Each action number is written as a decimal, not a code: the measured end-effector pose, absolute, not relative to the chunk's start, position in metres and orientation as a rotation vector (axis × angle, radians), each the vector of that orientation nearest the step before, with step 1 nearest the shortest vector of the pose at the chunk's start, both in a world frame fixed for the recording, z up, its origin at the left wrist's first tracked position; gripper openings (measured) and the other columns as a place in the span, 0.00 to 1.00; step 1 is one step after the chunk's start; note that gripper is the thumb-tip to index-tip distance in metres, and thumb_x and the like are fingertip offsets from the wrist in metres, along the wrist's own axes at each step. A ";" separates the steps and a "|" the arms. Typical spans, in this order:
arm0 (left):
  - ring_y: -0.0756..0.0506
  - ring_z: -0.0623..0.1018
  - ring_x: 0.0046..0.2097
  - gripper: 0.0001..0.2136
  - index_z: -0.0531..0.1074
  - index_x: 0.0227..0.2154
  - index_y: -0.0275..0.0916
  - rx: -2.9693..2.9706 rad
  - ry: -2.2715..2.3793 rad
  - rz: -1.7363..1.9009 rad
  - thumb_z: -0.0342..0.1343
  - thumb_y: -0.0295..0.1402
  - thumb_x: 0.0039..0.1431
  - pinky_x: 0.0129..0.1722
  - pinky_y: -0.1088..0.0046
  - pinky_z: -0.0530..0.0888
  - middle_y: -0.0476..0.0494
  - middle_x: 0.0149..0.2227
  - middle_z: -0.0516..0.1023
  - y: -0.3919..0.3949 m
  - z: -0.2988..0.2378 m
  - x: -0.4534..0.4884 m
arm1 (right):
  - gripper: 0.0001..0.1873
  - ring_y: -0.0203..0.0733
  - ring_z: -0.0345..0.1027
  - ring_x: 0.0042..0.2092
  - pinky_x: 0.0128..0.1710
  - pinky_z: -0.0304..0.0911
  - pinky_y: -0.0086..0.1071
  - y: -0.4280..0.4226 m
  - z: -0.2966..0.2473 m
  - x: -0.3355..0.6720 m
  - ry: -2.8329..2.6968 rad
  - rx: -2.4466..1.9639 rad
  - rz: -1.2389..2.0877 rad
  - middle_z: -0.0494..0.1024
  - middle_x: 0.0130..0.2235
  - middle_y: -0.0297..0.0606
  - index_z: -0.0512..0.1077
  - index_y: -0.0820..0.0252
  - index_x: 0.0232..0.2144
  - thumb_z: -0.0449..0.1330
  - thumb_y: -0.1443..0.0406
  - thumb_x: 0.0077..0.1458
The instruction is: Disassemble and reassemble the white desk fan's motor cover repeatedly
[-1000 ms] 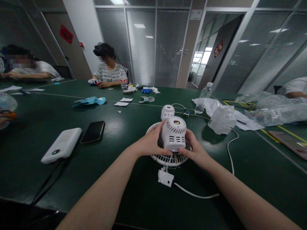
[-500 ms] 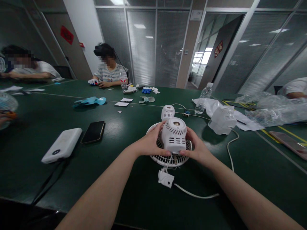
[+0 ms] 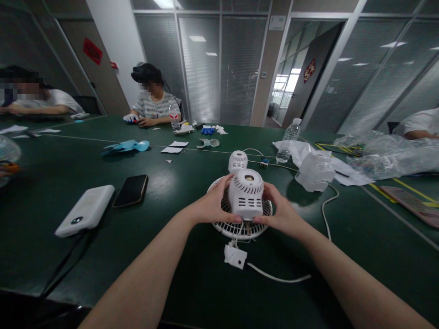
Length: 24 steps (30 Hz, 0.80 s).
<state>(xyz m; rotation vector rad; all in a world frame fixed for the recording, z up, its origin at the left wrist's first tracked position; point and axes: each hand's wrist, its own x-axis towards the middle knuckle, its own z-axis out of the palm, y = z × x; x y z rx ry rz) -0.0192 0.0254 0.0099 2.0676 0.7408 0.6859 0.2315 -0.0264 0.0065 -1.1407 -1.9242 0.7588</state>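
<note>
While held against the frame from half a second ago, almost nothing is seen to differ: the grip is unchanged, and only a slight leftward shift of the whole scene is noted. Relative positions are kept.

- White motor housing is clamped from both sides. Left hand is wrapped on its left flank, thumb laid along the lower edge. Right hand is closed on the right flank, thumb tucked under the bottom edge.
- Housing is kept upright, round opening on top, vent slots turned toward the camera. It is seated on the centre of the round fan grille, which lies flat on the green table.
- Small white switch box is found just in front of the grille, joined by thin wires. White cable is run from it to the right, under the right forearm.
- Second housing is stood just behind the grille, untouched. A third housing is set on clear plastic to the right, with the water bottle behind it.
- Black phone and white power bank are lain side by side, well apart to the left. Blue fan blade is seen farther back.
- Other people are seated at the far side and edges of the table; their hands are well away.
</note>
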 end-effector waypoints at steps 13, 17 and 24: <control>0.28 0.49 0.67 0.59 0.36 0.66 0.47 2.157 0.769 0.739 0.70 0.42 0.36 0.63 0.41 0.48 0.34 0.68 0.44 0.027 0.006 -0.017 | 0.53 0.56 0.58 0.61 0.62 0.52 0.55 -0.026 0.004 0.231 -1.934 -1.086 0.788 0.61 0.62 0.46 0.47 0.49 0.65 0.71 0.57 0.42; 0.28 0.50 0.67 0.58 0.38 0.66 0.47 2.185 0.755 0.732 0.70 0.42 0.35 0.64 0.42 0.47 0.35 0.67 0.48 0.027 0.008 -0.014 | 0.54 0.56 0.56 0.62 0.62 0.51 0.56 -0.027 0.005 0.230 -1.923 -1.061 0.837 0.59 0.63 0.46 0.45 0.49 0.65 0.71 0.57 0.43; 0.29 0.53 0.66 0.55 0.41 0.66 0.47 2.197 0.814 0.708 0.69 0.44 0.37 0.63 0.43 0.51 0.36 0.66 0.51 0.024 0.013 -0.014 | 0.52 0.56 0.58 0.62 0.62 0.52 0.56 -0.026 0.004 0.234 -1.943 -1.072 0.839 0.62 0.62 0.47 0.45 0.51 0.65 0.70 0.57 0.45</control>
